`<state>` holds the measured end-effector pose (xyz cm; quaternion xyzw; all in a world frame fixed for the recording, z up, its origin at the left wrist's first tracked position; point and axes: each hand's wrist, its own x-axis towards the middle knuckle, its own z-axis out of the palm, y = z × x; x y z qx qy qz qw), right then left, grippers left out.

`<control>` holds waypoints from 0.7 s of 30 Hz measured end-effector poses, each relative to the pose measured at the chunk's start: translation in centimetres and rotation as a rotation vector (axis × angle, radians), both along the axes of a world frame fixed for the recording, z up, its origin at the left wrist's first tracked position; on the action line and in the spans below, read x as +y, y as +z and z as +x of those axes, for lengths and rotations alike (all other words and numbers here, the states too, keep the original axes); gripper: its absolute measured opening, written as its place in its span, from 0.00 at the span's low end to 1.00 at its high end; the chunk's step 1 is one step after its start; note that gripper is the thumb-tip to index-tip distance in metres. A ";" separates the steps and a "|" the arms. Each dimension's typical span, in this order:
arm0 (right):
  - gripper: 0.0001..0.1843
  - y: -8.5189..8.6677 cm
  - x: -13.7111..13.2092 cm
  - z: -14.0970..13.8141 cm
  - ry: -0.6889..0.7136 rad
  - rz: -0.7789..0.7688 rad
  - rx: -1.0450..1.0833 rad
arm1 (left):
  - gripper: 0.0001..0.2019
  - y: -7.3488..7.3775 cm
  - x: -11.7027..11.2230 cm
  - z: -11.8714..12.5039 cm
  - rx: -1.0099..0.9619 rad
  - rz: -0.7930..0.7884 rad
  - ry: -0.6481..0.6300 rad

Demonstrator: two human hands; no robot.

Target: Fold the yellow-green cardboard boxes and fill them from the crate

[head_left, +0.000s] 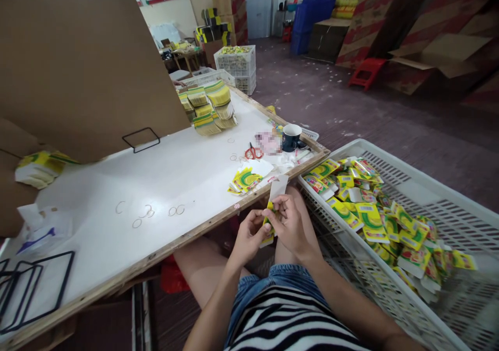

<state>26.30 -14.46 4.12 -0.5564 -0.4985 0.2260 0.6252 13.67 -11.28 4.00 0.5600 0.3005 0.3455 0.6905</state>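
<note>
Above my lap, just off the table's front edge, I hold a small yellow and green carton (267, 241) with a white flap standing up at its top. My left hand (251, 232) pinches it from the left, thumb against its face. From the other side my right hand (289, 225) grips it near the white flap, with fingers closed. Much of the carton is hidden behind my fingers. On the table close by lies a small pile of flat yellow cartons (246, 179). To my right, a white plastic crate (366, 145) holds many similar yellow cartons (371, 220).
On the white table (156, 184) are red-handled scissors (253, 152), a dark mug (291, 138), several rubber bands (176, 210) and stacked carton bundles (212, 106). Black wire frames (39, 288) stand at the left. A large cardboard sheet (89, 65) rises behind. A red stool (366, 73) is on the floor.
</note>
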 end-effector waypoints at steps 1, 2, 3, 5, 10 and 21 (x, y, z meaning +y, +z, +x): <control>0.10 -0.2 -0.1 -0.2 0.019 -0.007 0.014 | 0.22 -0.1 0.1 0.1 -0.063 -0.093 -0.044; 0.09 -0.4 -0.2 -0.3 0.032 -0.014 0.024 | 0.24 -0.2 0.1 0.2 -0.104 -0.169 -0.071; 0.09 -0.5 -0.2 -0.4 0.041 -0.020 0.028 | 0.25 -0.3 0.1 0.3 -0.123 -0.223 -0.080; 0.07 -0.7 -0.4 -0.5 0.043 -0.030 0.032 | 0.24 -0.4 0.0 0.5 -0.117 -0.272 -0.068; 0.05 -0.5 -0.5 -0.6 0.037 -0.027 0.029 | 0.21 -0.6 -0.1 0.8 -0.144 -0.290 -0.019; 0.13 -0.9 -0.2 -0.4 0.033 -0.164 0.053 | 0.19 -0.4 0.5 0.4 -0.021 -0.109 0.310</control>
